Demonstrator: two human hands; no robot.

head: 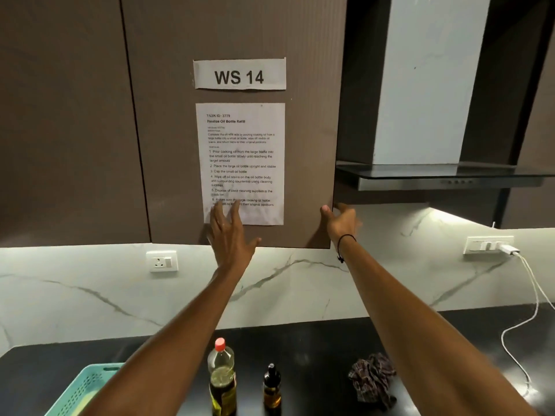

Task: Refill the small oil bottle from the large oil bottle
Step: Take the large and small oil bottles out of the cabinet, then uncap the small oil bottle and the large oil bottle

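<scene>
We're pre-pour: left hand [231,235] flat on cabinet door [240,40], right hand [341,220] seemingly gripping its edge, large oil bottle [221,379] and small oil bottle [272,385] capped on near worktop [315,340]; next, uncap both.

Looks like a home-style kitchen set up as a numbered test station: brown flat-front wall cabinets [69,121], a steel-and-glass chimney range hood [444,175], a white marble-veined backsplash [90,292], a glossy black countertop [318,349], plus a taped white paper sign reading "WS 14" [239,74].
</scene>
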